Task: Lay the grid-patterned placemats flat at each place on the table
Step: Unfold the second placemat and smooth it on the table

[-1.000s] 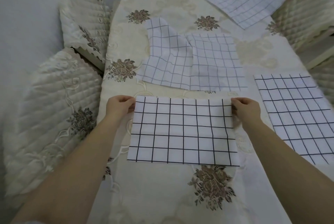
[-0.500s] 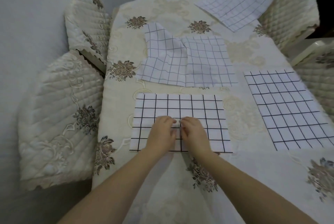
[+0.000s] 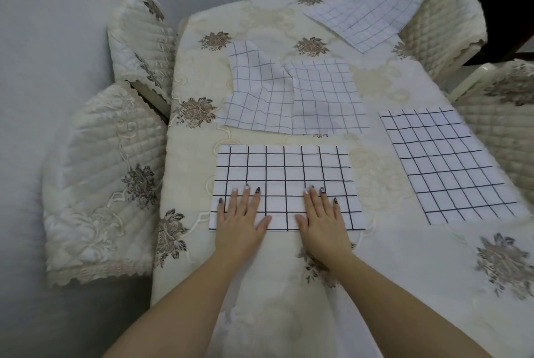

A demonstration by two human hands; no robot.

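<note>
**Head view: both grips flat on the near placemat**

Head camera looked down on a long counter (image 3: 289, 314) under a cream cloth with embroidered flowers. Quilted chairs stood round it, two on the left (image 3: 101, 184) (image 3: 138, 40) and two on the right (image 3: 442, 25) (image 3: 502, 120).

A far placemat (image 3: 372, 19) lay askew over the far right corner, its tip reaching past the edge toward a chair. In the middle lay a rumpled placemat (image 3: 257, 97), one corner standing up. It overlapped a paler placemat (image 3: 323, 97) beside it. A right placemat (image 3: 445, 164) lay flat near the right edge.

The near placemat (image 3: 286, 167) lay flat and square just in front of the person.

The left grip (image 3: 241, 219) and the right grip (image 3: 322, 219) rested palm down on its near half, fingers straight and spread, pinching nothing. The heels of both palms reached over the mat's near edge onto the cloth. The thumbs pointed toward each other with a strip of mat between them. The rest of the mat stretched away beyond the fingertips.
</note>
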